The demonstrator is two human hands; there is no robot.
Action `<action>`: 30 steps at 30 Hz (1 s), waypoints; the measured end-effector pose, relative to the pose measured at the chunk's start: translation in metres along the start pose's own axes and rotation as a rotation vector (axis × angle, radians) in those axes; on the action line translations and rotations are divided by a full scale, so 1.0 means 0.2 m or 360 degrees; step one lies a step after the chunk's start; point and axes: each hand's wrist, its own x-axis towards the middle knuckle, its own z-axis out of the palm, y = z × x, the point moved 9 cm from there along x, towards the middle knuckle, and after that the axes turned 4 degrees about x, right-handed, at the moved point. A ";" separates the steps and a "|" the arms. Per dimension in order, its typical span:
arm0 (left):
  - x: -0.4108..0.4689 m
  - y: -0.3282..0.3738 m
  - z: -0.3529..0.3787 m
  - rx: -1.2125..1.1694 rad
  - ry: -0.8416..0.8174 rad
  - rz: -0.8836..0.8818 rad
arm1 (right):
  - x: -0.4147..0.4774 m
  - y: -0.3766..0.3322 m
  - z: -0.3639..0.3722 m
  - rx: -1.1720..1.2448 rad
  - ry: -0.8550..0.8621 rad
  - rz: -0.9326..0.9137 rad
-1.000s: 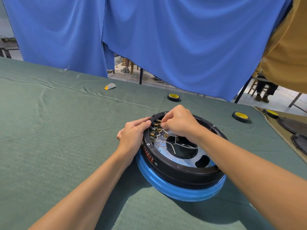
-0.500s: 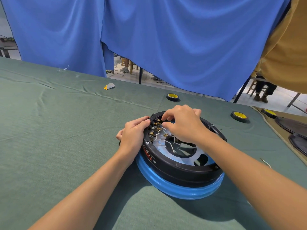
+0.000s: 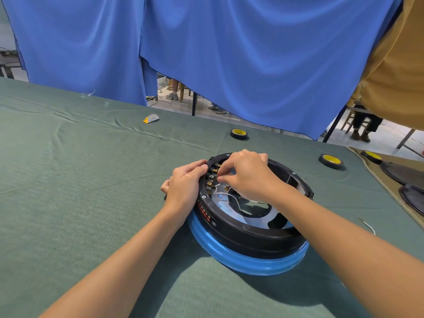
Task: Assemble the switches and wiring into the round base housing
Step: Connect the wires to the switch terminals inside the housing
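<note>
A round black base housing point(image 3: 247, 237) with a blue lower ring lies on the green cloth in the middle of the view. Brass switch terminals point(image 3: 212, 177) line its inner left wall, and white wires point(image 3: 234, 199) trail over the silver inner plate. My left hand point(image 3: 184, 189) grips the housing's outer left rim, thumb on top. My right hand point(image 3: 249, 174) reaches inside, with thumb and forefinger pinched on a wire end at the terminals. What lies under the right palm is hidden.
Two rolls of black tape with yellow cores, one point(image 3: 239, 133) behind the housing and one point(image 3: 330, 160) to its right. A loose white wire point(image 3: 368, 224) lies at the right. A small grey and yellow piece point(image 3: 151, 118) rests far back. Dark round parts point(image 3: 406, 175) sit at the right edge.
My right hand has shifted slightly inside the housing, and its fingers now pinch lower down at the terminal row. My left hand stays on the rim.
</note>
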 end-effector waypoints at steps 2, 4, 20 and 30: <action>0.00 0.01 0.00 0.0047 0.0014 0.0001 | 0.01 0.00 0.00 -0.0036 0.0024 0.0009; -0.01 0.01 -0.01 0.0062 0.0017 0.0007 | 0.01 0.00 0.00 -0.0075 0.0067 0.0014; -0.04 0.06 0.03 0.0201 -0.0149 0.0061 | 0.02 -0.02 0.03 -0.0113 0.0069 0.0073; -0.06 0.05 -0.02 0.0289 0.0016 -0.0083 | 0.00 0.03 0.00 -0.0125 0.0116 0.0338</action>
